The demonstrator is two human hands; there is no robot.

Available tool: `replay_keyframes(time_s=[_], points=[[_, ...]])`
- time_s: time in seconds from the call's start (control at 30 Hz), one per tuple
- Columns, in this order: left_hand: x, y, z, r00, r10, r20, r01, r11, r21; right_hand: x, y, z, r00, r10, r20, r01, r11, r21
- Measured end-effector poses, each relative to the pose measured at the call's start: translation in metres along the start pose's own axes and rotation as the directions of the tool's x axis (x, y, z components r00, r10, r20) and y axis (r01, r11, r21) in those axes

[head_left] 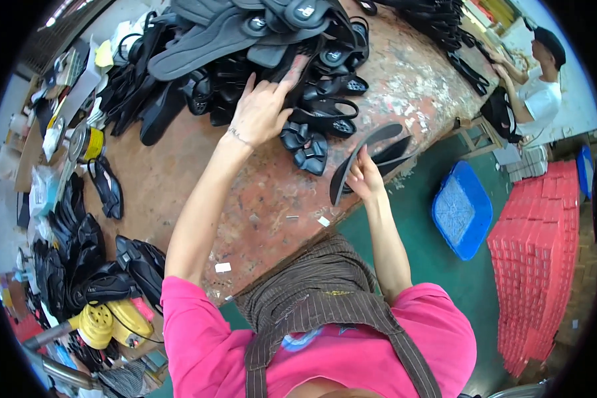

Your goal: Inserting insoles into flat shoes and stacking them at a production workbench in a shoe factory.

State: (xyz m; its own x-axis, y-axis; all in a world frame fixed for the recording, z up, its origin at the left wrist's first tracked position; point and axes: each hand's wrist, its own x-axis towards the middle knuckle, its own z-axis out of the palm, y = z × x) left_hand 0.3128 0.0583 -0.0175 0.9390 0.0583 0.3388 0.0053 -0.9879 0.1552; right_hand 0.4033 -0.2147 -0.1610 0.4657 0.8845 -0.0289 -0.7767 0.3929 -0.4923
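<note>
My left hand (264, 109) reaches into the pile at the table's far side, fingers apart, the index finger stretched onto a black shoe piece. Above it lie dark grey insoles (199, 48), heaped with pale marks on some heels. Around and below that hand sit black shoe uppers (331, 116) with straps, and one with a bow (310, 152). Near the table's right edge, my right hand (367, 178) is closed round a few thin, curved dark insoles (380, 134), held tilted above the surface. Their exact number is hard to make out.
More black shoes (79, 239) crowd the left side, by yellow clogs (96, 325) and a yellow-labelled tin (94, 144). Right of the worn table (265, 199) are a blue basket (463, 211) and red stacked boxes (534, 259). Another person (544, 86) works at the far right.
</note>
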Motion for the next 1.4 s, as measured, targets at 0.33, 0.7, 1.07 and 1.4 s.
replay_keyframes(time_s=[0.33,0.7,1.07,1.4], points=[[-0.238,0.135,-0.077,0.471,-0.882,-0.017,0.770,0.420,-0.480,0.041,-0.008,-0.006,0.956,0.080,0.284,-0.021,0.979,-0.205],[-0.243,0.136,0.008,0.620,-0.780,-0.079,0.712,0.602,-0.361,0.040,0.013,0.073,0.966,0.153,0.206,-0.111,0.973,-0.202],[-0.366,0.142,0.017,-0.203,-0.978,0.035,0.484,-0.132,-0.865,0.019,0.148,0.190,0.568,0.547,0.615,0.780,-0.120,-0.614],[-0.374,0.131,0.028,-0.135,-0.990,-0.041,0.499,-0.033,-0.866,0.022,0.214,0.182,0.586,0.541,0.604,0.699,0.040,-0.714]])
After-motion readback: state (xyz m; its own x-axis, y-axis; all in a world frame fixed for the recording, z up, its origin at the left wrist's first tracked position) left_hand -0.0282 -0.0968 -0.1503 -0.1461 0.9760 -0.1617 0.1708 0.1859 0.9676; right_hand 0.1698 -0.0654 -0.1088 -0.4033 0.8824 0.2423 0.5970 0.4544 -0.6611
